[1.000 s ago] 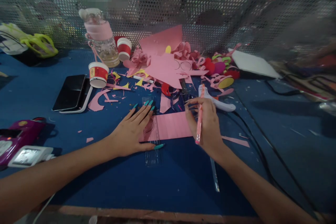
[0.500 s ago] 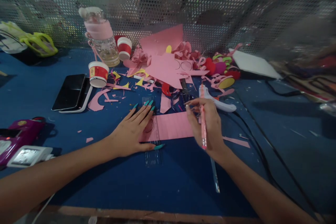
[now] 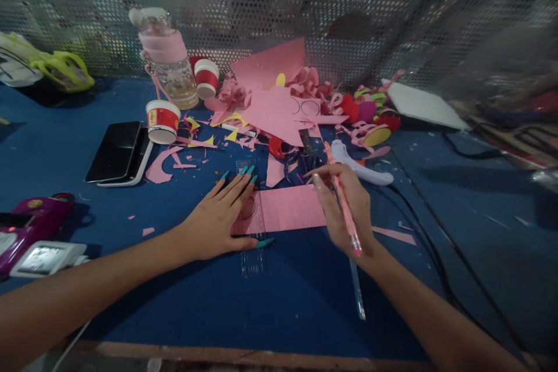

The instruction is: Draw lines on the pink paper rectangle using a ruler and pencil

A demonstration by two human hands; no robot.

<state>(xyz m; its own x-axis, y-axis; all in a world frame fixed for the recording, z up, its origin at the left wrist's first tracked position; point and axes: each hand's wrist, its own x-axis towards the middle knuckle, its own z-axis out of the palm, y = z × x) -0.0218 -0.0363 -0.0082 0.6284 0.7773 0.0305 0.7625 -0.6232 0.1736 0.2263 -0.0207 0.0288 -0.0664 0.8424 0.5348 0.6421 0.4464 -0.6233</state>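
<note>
Pink rectangular paper sheet (image 3: 290, 208) lay flat on the blue work table (image 3: 305, 296), between the person's two hands. The left hand (image 3: 217, 218), with long teal nails, was spread flat, fingers apart, pressing down on a clear plastic ruler (image 3: 254, 226) that crossed the sheet's left edge. The right hand (image 3: 346, 209) hovered over the sheet's right edge, its fingers pinched around a slim pink pencil (image 3: 343, 204) that ran slantwise across the palm, one end pointing toward the wrist. A second clear ruler (image 3: 356, 290) lay on the table under the right forearm. Behind the sheet sat a heap of pink and yellow paper scraps (image 3: 270, 104), a white glue gun (image 3: 360, 164) and a red-and-white paper cup (image 3: 161, 121). A black phone (image 3: 115, 151) rested left of the cup.
</note>
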